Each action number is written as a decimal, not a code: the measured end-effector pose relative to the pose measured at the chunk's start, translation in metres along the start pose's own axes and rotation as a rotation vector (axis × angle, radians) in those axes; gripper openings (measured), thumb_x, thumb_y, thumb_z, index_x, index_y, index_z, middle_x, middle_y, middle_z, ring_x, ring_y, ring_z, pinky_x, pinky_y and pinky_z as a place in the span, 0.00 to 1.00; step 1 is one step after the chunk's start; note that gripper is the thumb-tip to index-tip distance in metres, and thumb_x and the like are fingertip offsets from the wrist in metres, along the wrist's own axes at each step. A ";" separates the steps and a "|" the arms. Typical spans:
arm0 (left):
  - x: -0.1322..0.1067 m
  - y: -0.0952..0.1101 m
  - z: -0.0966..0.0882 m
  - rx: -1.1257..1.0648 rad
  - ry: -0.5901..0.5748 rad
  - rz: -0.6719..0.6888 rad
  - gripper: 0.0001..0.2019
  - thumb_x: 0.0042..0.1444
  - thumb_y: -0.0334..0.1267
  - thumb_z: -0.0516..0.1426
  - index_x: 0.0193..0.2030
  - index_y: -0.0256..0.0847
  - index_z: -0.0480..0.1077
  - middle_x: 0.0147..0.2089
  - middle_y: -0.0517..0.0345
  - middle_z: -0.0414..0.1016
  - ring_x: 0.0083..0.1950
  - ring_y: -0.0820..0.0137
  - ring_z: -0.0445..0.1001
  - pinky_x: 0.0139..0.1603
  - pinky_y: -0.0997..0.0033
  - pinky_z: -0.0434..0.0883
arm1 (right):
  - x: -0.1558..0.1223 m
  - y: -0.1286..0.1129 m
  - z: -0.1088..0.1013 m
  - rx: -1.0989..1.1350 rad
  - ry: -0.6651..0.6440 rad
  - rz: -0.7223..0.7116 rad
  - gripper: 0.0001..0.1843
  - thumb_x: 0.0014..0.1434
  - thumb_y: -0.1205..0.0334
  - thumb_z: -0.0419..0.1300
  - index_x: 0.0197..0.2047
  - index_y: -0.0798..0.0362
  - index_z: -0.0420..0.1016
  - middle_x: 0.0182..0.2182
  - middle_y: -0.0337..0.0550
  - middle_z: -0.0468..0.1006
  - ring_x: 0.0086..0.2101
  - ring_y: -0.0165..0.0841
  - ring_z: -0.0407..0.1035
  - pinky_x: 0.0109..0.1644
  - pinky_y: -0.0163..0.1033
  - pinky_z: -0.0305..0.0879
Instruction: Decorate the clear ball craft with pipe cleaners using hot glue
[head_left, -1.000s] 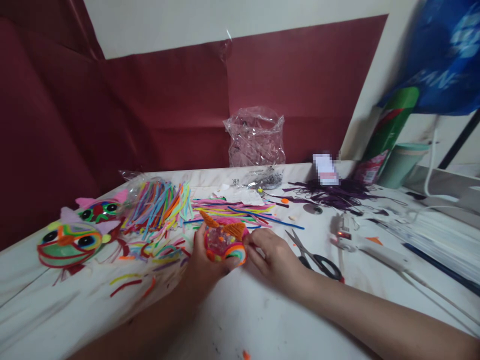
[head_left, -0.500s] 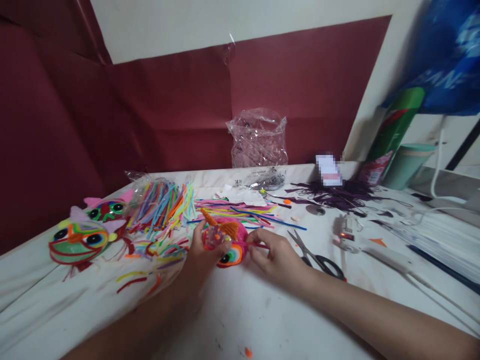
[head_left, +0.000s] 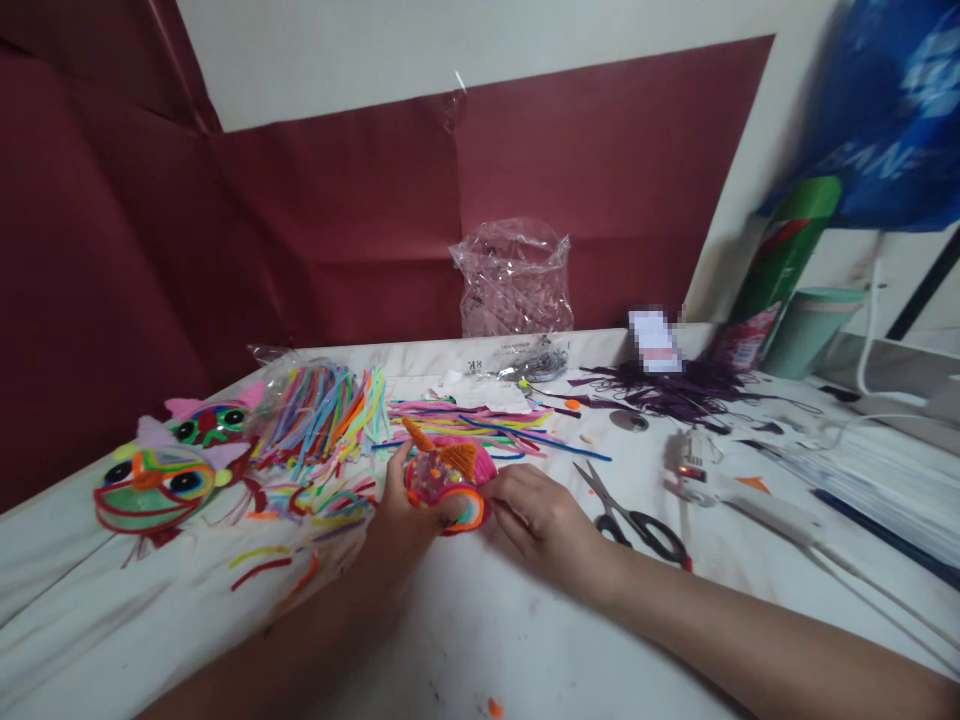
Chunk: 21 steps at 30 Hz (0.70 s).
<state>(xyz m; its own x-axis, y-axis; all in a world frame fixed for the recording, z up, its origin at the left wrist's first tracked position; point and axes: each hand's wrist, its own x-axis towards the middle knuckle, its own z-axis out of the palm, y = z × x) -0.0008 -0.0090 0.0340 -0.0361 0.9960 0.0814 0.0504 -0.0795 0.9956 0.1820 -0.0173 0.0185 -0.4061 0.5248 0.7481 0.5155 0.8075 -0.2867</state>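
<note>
My left hand (head_left: 401, 530) is wrapped round a small round craft ball (head_left: 444, 482), pink with orange ears and coloured strips wound on it, and holds it just above the white table (head_left: 480, 640). My right hand (head_left: 540, 520) is beside the ball on its right, with thumb and fingertips pinched against the ball's rainbow-striped side. What the fingertips press there is too small to make out. Loose coloured strips (head_left: 322, 405) lie just behind and left of my left hand.
Two finished cat-faced balls (head_left: 154, 485) rest at the left. Scissors (head_left: 630, 515) lie right of my right hand, a glue gun (head_left: 701, 478) beyond them. A clear plastic bag (head_left: 514, 278) stands at the back, purple strands (head_left: 675, 385) and a teal cup (head_left: 802, 330) at the right.
My left hand has turned the ball, so the eye that showed half a second ago now faces away. My right fingers moved in from a thin red strip to the ball's side.
</note>
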 end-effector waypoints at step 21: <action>0.002 -0.009 0.008 0.132 0.090 0.121 0.46 0.37 0.34 0.65 0.64 0.41 0.50 0.57 0.45 0.67 0.54 0.58 0.70 0.54 0.59 0.68 | 0.002 0.003 0.009 0.333 0.042 0.453 0.02 0.56 0.62 0.57 0.34 0.51 0.68 0.33 0.43 0.71 0.33 0.35 0.68 0.37 0.40 0.67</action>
<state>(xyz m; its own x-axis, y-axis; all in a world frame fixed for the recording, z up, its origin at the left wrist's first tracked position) 0.0067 -0.0062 0.0251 -0.1104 0.9714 0.2103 0.1896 -0.1871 0.9639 0.1757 -0.0118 0.0137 -0.1658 0.8334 0.5273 0.3625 0.5488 -0.7533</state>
